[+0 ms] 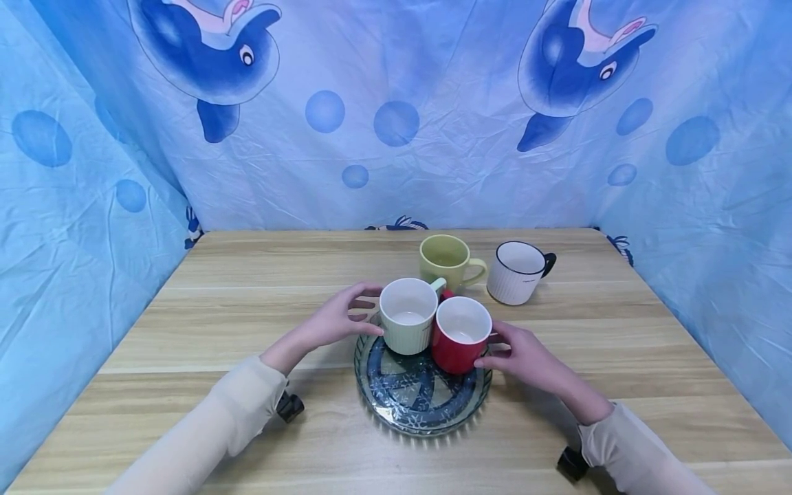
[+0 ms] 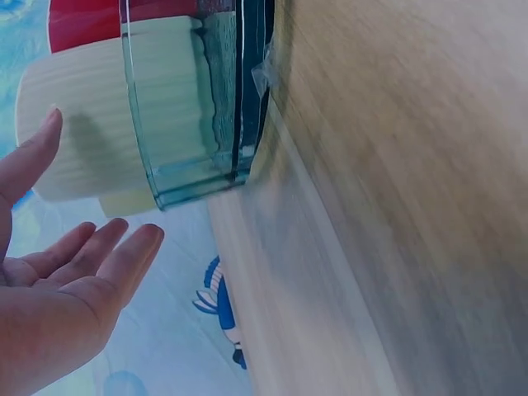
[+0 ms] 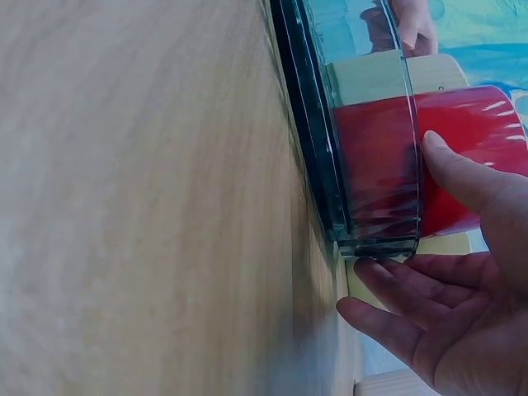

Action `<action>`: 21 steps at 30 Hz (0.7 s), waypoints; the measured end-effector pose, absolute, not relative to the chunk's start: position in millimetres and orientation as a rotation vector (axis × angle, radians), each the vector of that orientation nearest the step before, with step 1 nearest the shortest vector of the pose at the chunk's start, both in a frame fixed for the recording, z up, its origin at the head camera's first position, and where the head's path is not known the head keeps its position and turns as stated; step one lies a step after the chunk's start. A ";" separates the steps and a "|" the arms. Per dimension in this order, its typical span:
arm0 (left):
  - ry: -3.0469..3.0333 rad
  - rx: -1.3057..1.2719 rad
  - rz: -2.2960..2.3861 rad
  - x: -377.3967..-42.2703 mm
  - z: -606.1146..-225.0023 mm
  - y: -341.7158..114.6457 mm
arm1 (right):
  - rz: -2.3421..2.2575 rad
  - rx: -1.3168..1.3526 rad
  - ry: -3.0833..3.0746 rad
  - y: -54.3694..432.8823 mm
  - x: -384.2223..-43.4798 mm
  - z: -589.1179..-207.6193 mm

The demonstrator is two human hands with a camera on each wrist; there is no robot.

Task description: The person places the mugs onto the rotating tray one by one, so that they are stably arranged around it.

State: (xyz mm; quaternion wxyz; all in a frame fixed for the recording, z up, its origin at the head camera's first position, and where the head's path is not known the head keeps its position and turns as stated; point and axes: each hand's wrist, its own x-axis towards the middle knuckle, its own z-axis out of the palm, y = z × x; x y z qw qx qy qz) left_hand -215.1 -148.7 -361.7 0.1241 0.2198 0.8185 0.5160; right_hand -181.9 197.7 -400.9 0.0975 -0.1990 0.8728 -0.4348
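A pale green mug [image 1: 405,326] and a red mug [image 1: 454,349] with a white inside stand upright, side by side, in a round blue-patterned glass dish [image 1: 427,421]. My left hand [image 1: 346,316] is at the left side of the pale green mug, fingers spread and loosely bent; the left wrist view shows its fingertips [image 2: 153,235] apart from the mug. My right hand [image 1: 520,354] is beside the red mug. In the right wrist view its thumb lies at the red wall [image 3: 462,111], whether touching I cannot tell, and the other fingers are spread near the dish's rim.
Behind the dish stand an olive-green mug [image 1: 444,254] with its handle to the right and a white ribbed mug [image 1: 512,282] with a black rim and handle. All rest on a wooden table [image 1: 247,275]. A blue dolphin-print curtain [image 1: 396,185] encloses the back and sides.
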 end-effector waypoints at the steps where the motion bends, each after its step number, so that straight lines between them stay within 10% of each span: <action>1: 2.395 0.636 1.493 -215.0 -361.9 -150.8 | -1.288 -0.589 2.577 198.2 -181.8 -400.9; 21: 2.388 0.498 1.335 -205.5 -377.6 -154.7 | -1.302 -0.678 2.642 209.5 -184.7 -390.9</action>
